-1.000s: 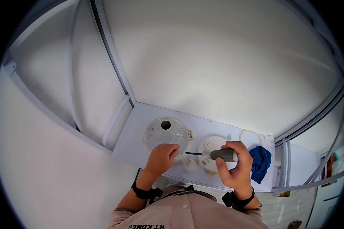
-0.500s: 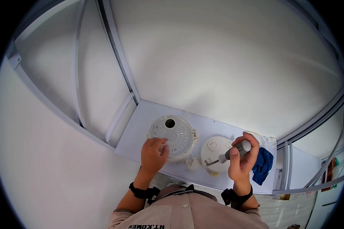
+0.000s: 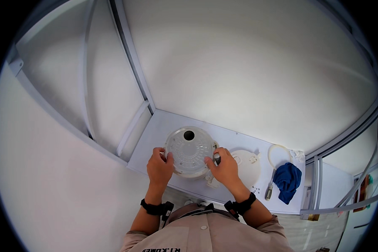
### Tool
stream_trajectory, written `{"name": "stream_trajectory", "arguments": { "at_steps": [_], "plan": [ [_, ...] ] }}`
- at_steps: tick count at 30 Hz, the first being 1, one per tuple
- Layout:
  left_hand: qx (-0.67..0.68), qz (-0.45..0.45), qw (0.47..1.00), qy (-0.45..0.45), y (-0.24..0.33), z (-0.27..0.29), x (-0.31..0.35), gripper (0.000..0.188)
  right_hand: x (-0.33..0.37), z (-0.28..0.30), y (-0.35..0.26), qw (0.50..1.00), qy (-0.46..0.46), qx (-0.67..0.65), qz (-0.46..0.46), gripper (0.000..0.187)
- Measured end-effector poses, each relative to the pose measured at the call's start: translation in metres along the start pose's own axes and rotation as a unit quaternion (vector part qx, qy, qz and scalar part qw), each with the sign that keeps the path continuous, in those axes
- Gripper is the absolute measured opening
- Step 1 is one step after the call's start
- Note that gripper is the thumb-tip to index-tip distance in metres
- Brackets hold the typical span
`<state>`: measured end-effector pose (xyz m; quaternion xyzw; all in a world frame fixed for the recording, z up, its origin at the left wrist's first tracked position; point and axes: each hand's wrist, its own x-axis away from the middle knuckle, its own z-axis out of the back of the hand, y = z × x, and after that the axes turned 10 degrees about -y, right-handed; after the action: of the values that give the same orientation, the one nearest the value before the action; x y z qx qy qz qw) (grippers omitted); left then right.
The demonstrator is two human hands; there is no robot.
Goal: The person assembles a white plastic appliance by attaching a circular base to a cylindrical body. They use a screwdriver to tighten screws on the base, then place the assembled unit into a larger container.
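So the round tub [image 3: 190, 156] is sitting on the white table [image 3: 149, 138], with its dark hole [image 3: 189, 135] facing up at 12 o'clock. Taking the tub as the clock, the left hand [image 3: 160, 169] is coming in at about 9. Its fingers are bending down the outside and the thumb is pressing on top, so they're gripping the rim, probably to steady it. The right hand [image 3: 225, 169] is working at about 4: its thumb is touching the rim while the fingers are curling round a grey handle [image 3: 217, 158], maybe so the tool isn't getting put down. Can't tell where its shaft is pointing, tbh.

A small bracket [image 3: 212, 182] is lying at 5. A flat white lid [image 3: 250, 169] is resting between 3 and 4, partly hidden by the right hand. Tiny bits [image 3: 256, 190] and a screwdriver [image 3: 269, 191] are lying around 4, presumably within easy reach. A pale ring [image 3: 278, 145] is lying near 3, with a blue cloth [image 3: 287, 180] bunching up just below it, likely out of the way.
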<state>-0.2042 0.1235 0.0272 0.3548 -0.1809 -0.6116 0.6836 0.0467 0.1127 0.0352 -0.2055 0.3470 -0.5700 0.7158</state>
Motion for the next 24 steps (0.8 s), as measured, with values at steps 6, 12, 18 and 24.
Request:
{"name": "stream_trajectory", "arguments": {
  "at_steps": [6,12,18,24],
  "plan": [
    [-0.004,0.021,0.999,-0.033,0.005,0.005,-0.001,0.034,-0.007,-0.005,-0.008,0.999,-0.015,0.017,-0.039,0.029],
    [-0.033,-0.013,0.999,-0.031,0.004,0.007,-0.003,0.034,-0.017,0.001,-0.013,0.997,-0.035,0.005,-0.070,0.030],
    [0.000,-0.047,0.999,-0.012,0.005,0.004,-0.003,0.035,-0.017,0.005,-0.014,0.995,-0.015,-0.058,-0.085,0.029],
    [0.057,-0.036,0.997,-0.046,0.032,0.008,0.001,0.037,-0.008,0.026,-0.009,0.994,0.027,-0.046,-0.099,0.026]
  ]
}}
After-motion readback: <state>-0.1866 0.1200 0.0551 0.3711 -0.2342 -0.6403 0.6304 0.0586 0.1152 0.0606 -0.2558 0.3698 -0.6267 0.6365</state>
